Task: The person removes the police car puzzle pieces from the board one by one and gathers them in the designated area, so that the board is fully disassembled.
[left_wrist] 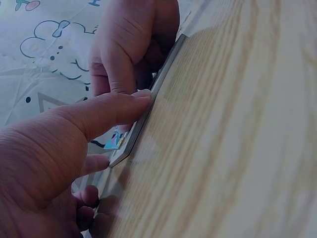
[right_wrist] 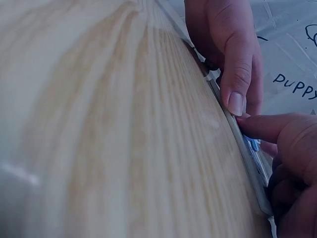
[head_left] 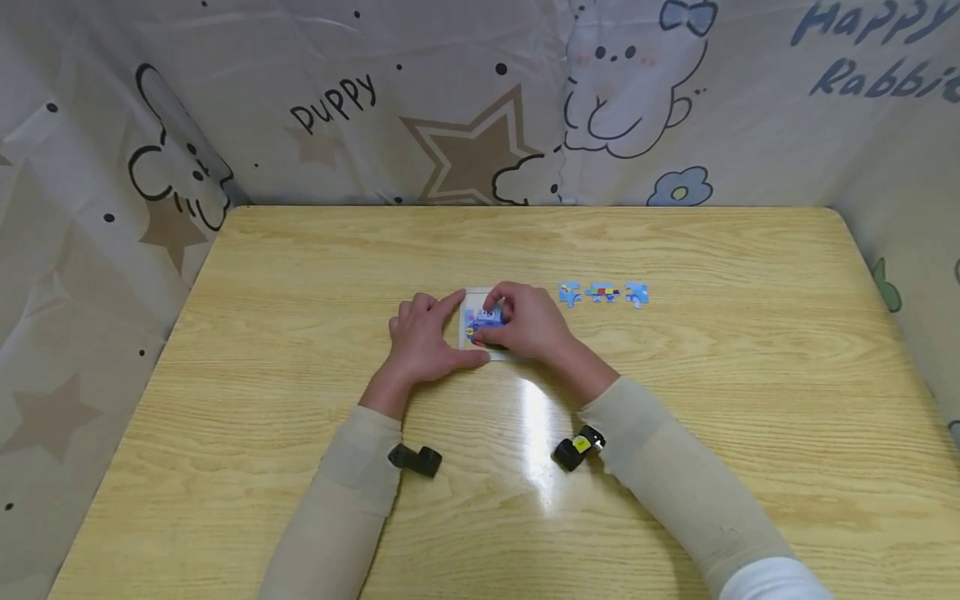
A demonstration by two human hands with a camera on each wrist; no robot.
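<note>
While the right hand (head_left: 531, 321) part-hides the blue puzzle (head_left: 487, 318), we can't tell its grip; left hand (head_left: 426, 342), spread, touches pale frame (head_left: 462, 330).

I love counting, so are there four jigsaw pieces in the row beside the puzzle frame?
No, only three jigsaw pieces lie in that row on the table beside the puzzle frame.

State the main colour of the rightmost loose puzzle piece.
Mostly light blue; the rightmost loose puzzle piece shows best in the head view.

Wood-grain table (head_left: 480, 517), cartoon-printed cloth (head_left: 465, 62) behind
</note>
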